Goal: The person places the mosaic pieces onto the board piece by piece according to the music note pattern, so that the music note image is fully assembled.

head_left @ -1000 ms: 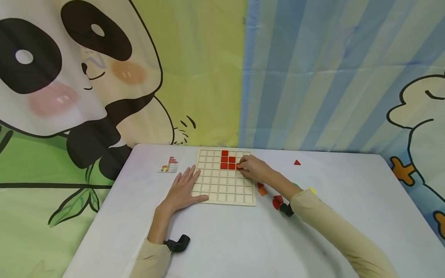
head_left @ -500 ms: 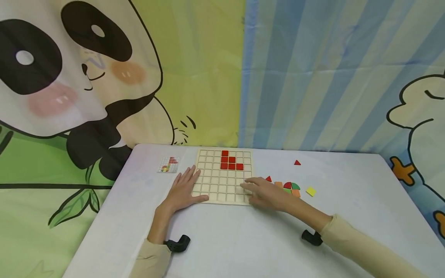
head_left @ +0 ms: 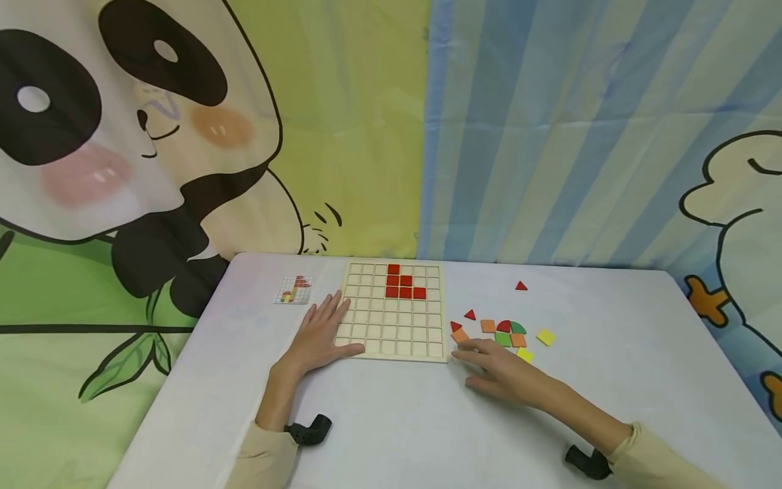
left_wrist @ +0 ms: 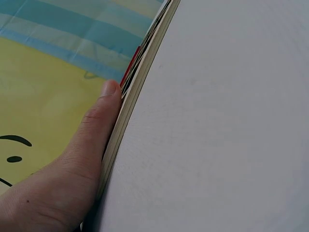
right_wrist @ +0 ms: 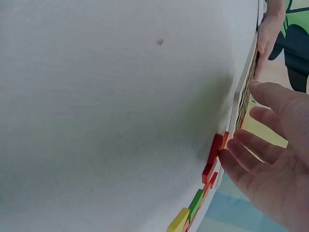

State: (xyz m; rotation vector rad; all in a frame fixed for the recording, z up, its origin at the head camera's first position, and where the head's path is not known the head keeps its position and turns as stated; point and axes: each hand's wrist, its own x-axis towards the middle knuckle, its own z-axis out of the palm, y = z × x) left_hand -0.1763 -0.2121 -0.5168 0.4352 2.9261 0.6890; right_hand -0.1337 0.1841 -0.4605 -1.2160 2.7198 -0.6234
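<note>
A pale wooden grid board [head_left: 391, 333] lies on the table with several red squares [head_left: 400, 292] set in its upper cells. My left hand [head_left: 318, 333] rests along its left edge, fingers straight and thumb [left_wrist: 94, 125] on the lower corner. Just right of the board, my right hand [head_left: 510, 373] hovers with fingers spread and loosely bent, holding nothing. Its fingertips are right at an orange square [head_left: 459, 336]. Red pieces [right_wrist: 215, 150] stand near its fingers in the right wrist view; the hand hides them in the head view.
A small card [head_left: 294, 290] with a coloured grid picture lies left of the board. Right of it are red triangles [head_left: 470, 315], a green square [head_left: 503, 339], a green quarter-circle [head_left: 518, 328], and yellow squares [head_left: 546, 337]. Another red triangle [head_left: 521, 286] sits farther back.
My right hand has let go of a red square, now in the board's row beside the others, and drawn back right and toward me, off the board. My left hand has stayed put.
</note>
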